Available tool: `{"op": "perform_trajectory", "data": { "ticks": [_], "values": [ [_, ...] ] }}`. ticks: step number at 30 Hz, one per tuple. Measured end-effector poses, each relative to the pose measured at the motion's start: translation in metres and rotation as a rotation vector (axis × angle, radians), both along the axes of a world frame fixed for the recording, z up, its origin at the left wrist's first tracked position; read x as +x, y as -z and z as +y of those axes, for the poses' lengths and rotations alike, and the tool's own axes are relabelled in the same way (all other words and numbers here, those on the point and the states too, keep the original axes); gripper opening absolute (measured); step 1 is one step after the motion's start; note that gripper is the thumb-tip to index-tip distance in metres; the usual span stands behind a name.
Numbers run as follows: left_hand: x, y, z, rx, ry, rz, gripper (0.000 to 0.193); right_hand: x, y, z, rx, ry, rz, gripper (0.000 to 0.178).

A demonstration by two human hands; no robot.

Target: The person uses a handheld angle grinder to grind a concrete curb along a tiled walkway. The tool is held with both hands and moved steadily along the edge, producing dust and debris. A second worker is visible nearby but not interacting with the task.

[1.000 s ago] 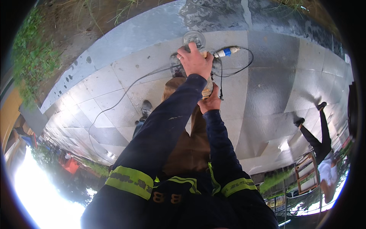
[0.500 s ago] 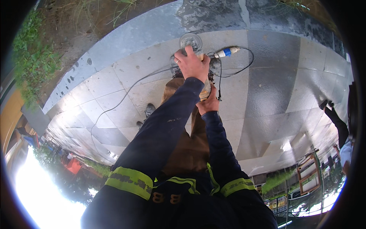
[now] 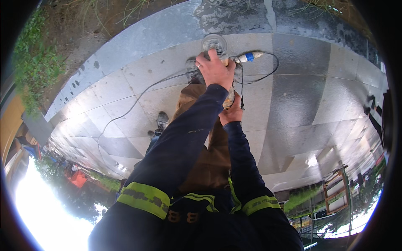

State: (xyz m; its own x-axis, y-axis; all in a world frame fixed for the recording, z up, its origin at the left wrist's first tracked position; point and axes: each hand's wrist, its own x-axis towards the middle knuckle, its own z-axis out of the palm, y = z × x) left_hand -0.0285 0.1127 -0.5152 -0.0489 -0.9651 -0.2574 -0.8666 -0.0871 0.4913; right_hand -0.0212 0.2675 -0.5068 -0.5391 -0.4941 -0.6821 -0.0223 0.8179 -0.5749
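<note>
In front of me is a dusty angle grinder point(image 3: 229, 99) with a round disc point(image 3: 214, 42) at its far end. My left hand point(image 3: 216, 71) is wrapped over its front part, just behind the disc, and wears a ring. Lower and to the right, my right hand point(image 3: 232, 112) grips its rear body. Much of the tool is covered by my hands and sleeves. My shoes show partly beneath the tool. Just right of my left hand lies a white and blue plug connector point(image 3: 250, 56) on the paving, joined to a dark looped cable point(image 3: 277, 67).
Light and dark stone paving point(image 3: 299, 100) spreads around me, wet and shiny in places. A grey kerb strip point(image 3: 155, 33) borders soil and green plants point(image 3: 37, 62). A thin cable point(image 3: 121, 118) runs left across the slabs. Another person's shoe point(image 3: 162, 119) is close on the left.
The disc end and my left hand have shifted slightly right. The shoe on the left has come a little nearer. A person at the far right has moved toward the picture's edge.
</note>
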Motion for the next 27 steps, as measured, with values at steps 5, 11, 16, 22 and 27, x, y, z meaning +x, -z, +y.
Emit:
{"op": "perform_trajectory", "data": {
  "ticks": [5,11,16,22,27],
  "values": [
    [0.011,0.001,-0.001,-0.009,-0.020,-0.028,0.059,0.006,0.001,0.000,0.019,-0.027,-0.039,0.072],
    [-0.024,0.006,0.003,-0.022,0.052,-0.013,0.059,-0.020,-0.005,-0.002,0.074,0.043,-0.040,0.082],
    [-0.038,0.003,0.001,-0.032,0.110,-0.012,0.057,-0.029,-0.007,-0.006,0.056,0.080,-0.046,0.089],
    [-0.041,-0.001,0.006,0.003,0.105,-0.038,0.057,-0.032,-0.010,-0.002,0.053,0.072,-0.042,0.089],
    [-0.049,0.002,0.003,-0.021,0.131,-0.036,0.057,-0.038,-0.009,-0.006,0.055,0.123,-0.065,0.090]
  ]
}}
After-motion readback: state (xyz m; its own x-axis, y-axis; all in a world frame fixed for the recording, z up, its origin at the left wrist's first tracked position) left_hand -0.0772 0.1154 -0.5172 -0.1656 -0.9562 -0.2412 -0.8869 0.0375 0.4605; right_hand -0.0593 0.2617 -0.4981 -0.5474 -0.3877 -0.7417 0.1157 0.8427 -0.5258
